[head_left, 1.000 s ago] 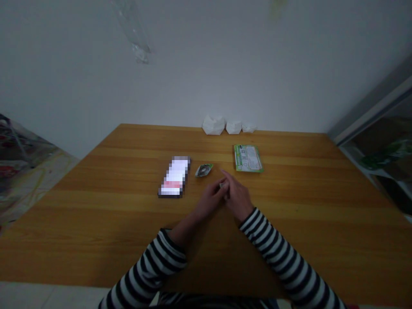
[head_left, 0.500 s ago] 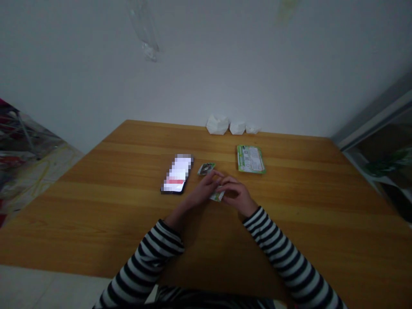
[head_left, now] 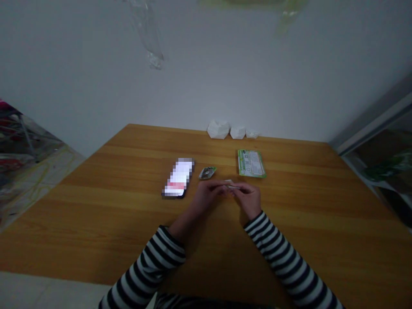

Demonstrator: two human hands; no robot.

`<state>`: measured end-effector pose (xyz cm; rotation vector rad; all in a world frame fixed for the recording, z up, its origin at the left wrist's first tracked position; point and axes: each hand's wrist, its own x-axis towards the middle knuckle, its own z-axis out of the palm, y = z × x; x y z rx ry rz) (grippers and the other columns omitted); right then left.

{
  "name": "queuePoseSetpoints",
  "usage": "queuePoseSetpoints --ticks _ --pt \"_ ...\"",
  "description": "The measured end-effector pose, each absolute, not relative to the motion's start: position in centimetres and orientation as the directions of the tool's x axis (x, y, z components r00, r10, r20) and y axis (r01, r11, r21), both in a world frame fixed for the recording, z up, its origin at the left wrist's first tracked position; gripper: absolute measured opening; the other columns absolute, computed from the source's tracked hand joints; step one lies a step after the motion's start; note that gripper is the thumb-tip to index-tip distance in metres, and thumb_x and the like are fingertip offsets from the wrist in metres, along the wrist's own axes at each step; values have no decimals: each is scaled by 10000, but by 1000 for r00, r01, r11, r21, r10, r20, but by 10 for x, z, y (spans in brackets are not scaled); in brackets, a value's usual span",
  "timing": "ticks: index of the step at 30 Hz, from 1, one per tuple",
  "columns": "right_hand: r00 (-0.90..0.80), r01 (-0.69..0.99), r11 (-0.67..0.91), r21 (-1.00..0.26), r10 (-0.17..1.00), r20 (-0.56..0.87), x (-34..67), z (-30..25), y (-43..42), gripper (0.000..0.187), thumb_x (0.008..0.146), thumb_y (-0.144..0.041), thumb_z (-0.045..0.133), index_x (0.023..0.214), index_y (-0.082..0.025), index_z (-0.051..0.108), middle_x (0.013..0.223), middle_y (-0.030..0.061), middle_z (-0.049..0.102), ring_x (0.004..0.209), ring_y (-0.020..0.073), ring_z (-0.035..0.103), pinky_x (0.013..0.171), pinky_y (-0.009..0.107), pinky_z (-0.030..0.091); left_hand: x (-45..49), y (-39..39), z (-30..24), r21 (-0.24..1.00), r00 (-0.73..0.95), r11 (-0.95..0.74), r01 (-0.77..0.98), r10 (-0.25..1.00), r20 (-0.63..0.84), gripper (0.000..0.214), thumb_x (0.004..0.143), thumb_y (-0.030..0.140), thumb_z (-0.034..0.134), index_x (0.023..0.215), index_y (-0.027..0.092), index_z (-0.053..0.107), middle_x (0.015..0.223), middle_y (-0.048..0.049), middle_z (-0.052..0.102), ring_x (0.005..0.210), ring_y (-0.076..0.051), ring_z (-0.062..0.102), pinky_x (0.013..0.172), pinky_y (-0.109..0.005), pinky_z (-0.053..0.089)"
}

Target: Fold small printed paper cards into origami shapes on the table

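Note:
My left hand (head_left: 207, 195) and my right hand (head_left: 249, 198) meet above the table, fingertips pinched together. Between them is a small pale piece of paper (head_left: 228, 182), seen nearly edge-on and mostly covered by the fingers. Both hands are closed on it. Just beyond my left hand lies a small folded piece with a dark picture and green edges (head_left: 207, 173). A larger green-and-white printed packet (head_left: 251, 163) rests flat beyond my right hand.
A phone (head_left: 179, 178) with a lit, blurred screen lies left of my hands on the wooden table (head_left: 106, 206). Along the wall stand folded white paper pieces (head_left: 219, 129). Clear plastic (head_left: 155, 61) hangs on the wall.
My hands have turned the small paper piece from lying flatter, green print showing, to nearly edge-on. My right fingers have drawn in to a pinch. The view has tipped up slightly.

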<state>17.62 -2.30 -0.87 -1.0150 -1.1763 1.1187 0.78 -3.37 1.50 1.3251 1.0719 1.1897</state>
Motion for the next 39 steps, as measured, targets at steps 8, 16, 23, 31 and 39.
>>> queuePoseSetpoints --ticks 8,16,23,31,39 --pt "36 -107 218 -970 976 215 173 -3 -30 190 778 -355 762 689 -195 712 674 21 745 633 169 686 636 286 552 9 -37 8 989 -15 -135 65 991 136 225 802 318 722 944 159 793 856 -92 794 701 -189 723 686 -308 601" --pt "21 -123 242 -963 970 241 170 -2 -32 231 795 -393 763 693 -196 697 687 19 718 660 165 663 659 285 530 14 -39 15 985 -176 -175 12 969 174 95 712 266 797 724 172 784 746 -53 774 694 -171 702 681 -270 570" --pt "46 -158 164 -974 986 158 170 1 -30 245 696 -397 837 650 -188 718 658 33 727 633 171 660 647 300 532 18 -39 18 995 -213 20 -93 976 -39 165 635 300 853 697 161 789 732 -58 780 702 -187 705 712 -292 552" --pt "101 -141 162 -977 984 148 167 0 -30 295 736 -405 805 591 -186 670 651 23 711 621 154 639 639 287 509 19 -41 15 985 -182 106 -134 975 -129 227 617 344 874 700 152 787 738 -58 776 698 -178 694 721 -286 529" --pt "211 -158 115 -981 974 80 159 -1 -31 356 700 -415 826 592 -184 576 567 -8 652 525 128 593 547 257 471 24 -41 18 970 -236 111 -215 958 -162 310 555 340 904 655 129 700 680 -45 736 626 -147 667 645 -260 529"
